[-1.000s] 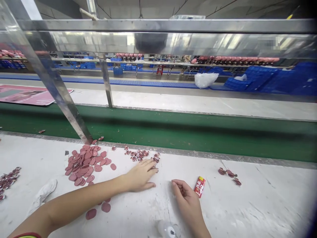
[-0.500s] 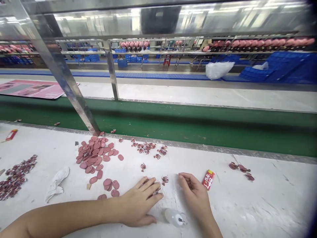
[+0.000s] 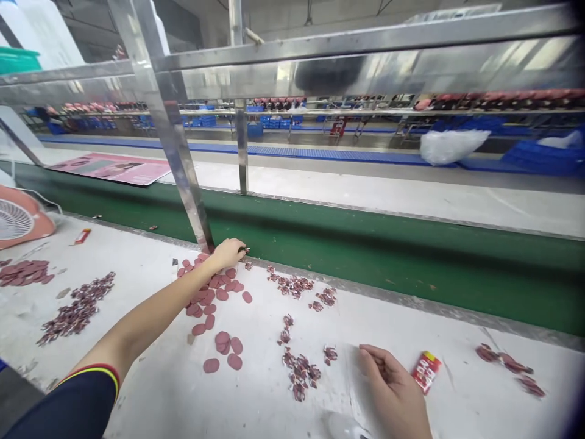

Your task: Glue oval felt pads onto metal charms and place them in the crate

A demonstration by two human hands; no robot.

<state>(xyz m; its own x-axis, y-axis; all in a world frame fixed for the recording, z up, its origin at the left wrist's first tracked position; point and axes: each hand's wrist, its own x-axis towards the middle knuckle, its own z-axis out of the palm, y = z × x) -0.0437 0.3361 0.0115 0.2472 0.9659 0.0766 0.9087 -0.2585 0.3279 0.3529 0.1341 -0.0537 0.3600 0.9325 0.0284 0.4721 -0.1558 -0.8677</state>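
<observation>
My left hand [image 3: 230, 253] reaches to the table's far edge beside the green belt. Its fingers curl at a small reddish-brown piece [image 3: 247, 250], which shows at the fingertips. My right hand [image 3: 395, 387] rests on the white table with fingers curled inward; whatever is inside, if anything, is hidden. A red packet with a yellow end [image 3: 426, 372] lies just right of it. Between the hands is a cluster of small reddish-brown pieces with pale edges [image 3: 300, 373]. Flat pink oval discs [image 3: 222, 342] lie under and near my left forearm. A blurred clear bottle [image 3: 345, 425] shows at the bottom edge.
A metal post [image 3: 185, 158] rises at the table edge near my left arm. Beyond runs a green belt [image 3: 365, 250]. More small pieces [image 3: 77, 308] are heaped at left, near an orange fan [image 3: 22, 216]. Dark red pieces [image 3: 507, 363] lie far right.
My left hand has left the cluster of small pieces and moved forward and left to the table's far edge. The right hand keeps its place beside the packet. The view has turned left.
</observation>
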